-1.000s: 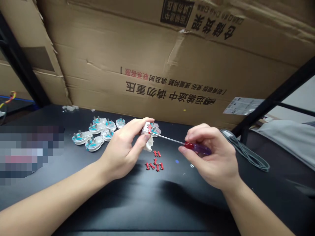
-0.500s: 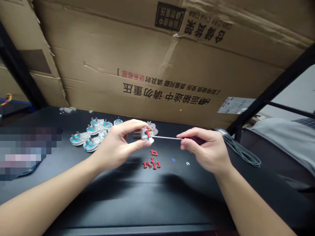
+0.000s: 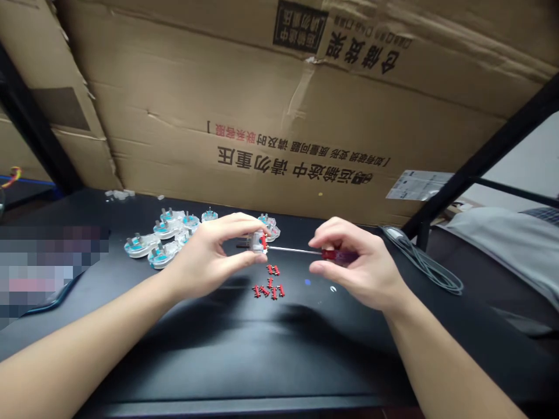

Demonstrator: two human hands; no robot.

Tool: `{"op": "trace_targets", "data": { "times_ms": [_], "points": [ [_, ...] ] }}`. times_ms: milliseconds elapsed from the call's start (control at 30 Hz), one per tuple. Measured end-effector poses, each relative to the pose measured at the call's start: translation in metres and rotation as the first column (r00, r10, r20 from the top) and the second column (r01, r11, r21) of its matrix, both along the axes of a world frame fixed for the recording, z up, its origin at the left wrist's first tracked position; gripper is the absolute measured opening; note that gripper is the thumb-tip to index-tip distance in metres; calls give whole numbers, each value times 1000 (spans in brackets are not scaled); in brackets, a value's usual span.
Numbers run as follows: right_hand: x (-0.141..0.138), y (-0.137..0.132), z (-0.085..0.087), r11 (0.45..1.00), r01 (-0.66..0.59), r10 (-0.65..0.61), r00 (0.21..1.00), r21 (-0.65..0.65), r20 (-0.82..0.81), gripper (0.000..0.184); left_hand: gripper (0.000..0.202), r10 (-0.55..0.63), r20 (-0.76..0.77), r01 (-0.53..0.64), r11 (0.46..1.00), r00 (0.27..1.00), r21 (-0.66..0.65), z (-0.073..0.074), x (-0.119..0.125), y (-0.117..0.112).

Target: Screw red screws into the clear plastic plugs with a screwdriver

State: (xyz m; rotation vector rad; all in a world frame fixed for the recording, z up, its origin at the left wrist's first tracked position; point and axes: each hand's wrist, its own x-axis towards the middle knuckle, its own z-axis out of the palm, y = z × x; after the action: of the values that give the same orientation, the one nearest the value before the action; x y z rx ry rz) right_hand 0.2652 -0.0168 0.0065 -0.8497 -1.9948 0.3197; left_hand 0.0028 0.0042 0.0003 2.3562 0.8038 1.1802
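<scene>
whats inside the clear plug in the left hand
Inside the clear plug held by the left hand, a red part shows through the casing. The rest is covered by the fingers or too small to make out.

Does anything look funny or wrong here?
Yes! The black writing on the big cardboard box is upside down, so the box is probably flipped over. The cardboard is also creased and torn near the middle.

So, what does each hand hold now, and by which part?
The left hand holds a clear plug body by its sides; the right hand grips a screwdriver by its handle.
</scene>
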Motion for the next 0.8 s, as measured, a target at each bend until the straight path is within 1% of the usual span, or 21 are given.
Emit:
{"op": "trace_targets", "data": {
  "times_ms": [33, 67, 100, 133, 167, 233, 267, 300, 333, 367, 433, 500, 567, 600, 667, 700, 733, 800],
  "points": [
    [-1, -1, 0, 999, 4, -3, 1000, 48, -5, 8, 17, 3, -3, -3, 1000, 1000, 5, -1, 0, 0],
    [-2, -1, 0, 997, 12, -11, 1000, 76, -9, 7, 17, 3, -10, -2, 1000, 1000, 15, -1, 0, 1],
    [-3, -1, 0, 998, 26, -25, 1000, 64, -9, 2, 17, 0, -22, 0, 1000, 1000, 31, -2, -1, 1],
    [-4, -2, 0, 999, 41, -41, 999, 3, -4, 8, 18, -2, -35, 4, 999, 999, 54, -3, -1, 1],
    [-5, -2, 0, 994, 48, -47, 999, -96, 8, 15, 19, 0, -44, 4, 997, 999, 81, -4, -2, 2],
    [-5, -2, 0, 951, 43, -40, 999, -306, 16, 24, 22, 8, -50, -3, 993, 999, 117, -6, -3, 3],
    [-5, -2, 0, 929, 32, -31, 999, -368, 8, 21, 22, 9, -46, -4, 993, 999, 117, -6, -3, 4],
    [-5, -2, 0, 921, 16, -21, 1000, -388, -10, 16, 20, 10, -37, -6, 994, 999, 105, -6, -2, 5],
    [-4, -2, 0, 926, 0, -14, 999, -376, -34, 13, 19, 8, -26, -6, 996, 1000, 85, -6, -2, 5],
    [-3, -2, 0, 939, -11, -10, 998, -345, -60, 16, 17, 1, -11, 0, 998, 1000, 65, -6, -1, 6],
    [-2, -1, 0, 968, -20, -7, 995, -252, -103, 19, 16, -16, 21, 15, 999, 1000, 40, -5, 0, 6],
    [-1, 0, 0, 991, 21, -37, 991, -129, -128, 14, 18, -21, 37, 20, 999, 999, 38, -4, 0, 6],
    [-1, 0, -2, 996, 76, -82, 990, -50, -117, 7, 19, -13, 40, 11, 998, 999, 59, -3, -1, 5],
    [-1, 0, -2, 994, 95, -99, 991, -49, -92, 2, 20, -8, 34, 5, 997, 999, 77, -3, -1, 5],
    [-1, 0, -2, 991, 104, -108, 994, -85, -34, 15, 19, -5, 13, 4, 993, 1000, 115, -4, -3, 4],
    [-1, 0, -2, 990, 100, -102, 995, -98, -16, 18, 20, -5, 3, 5, 992, 1000, 126, -4, -3, 4],
    [-1, -1, -2, 992, 89, -90, 996, -94, -14, 15, 20, -6, -4, 6, 992, 1000, 128, -4, -3, 4],
    [-1, -2, -1, 998, 52, -54, 998, -44, -41, 2, 20, -10, 11, 9, 993, 1000, 120, -4, -3, 3]
  ]
}}
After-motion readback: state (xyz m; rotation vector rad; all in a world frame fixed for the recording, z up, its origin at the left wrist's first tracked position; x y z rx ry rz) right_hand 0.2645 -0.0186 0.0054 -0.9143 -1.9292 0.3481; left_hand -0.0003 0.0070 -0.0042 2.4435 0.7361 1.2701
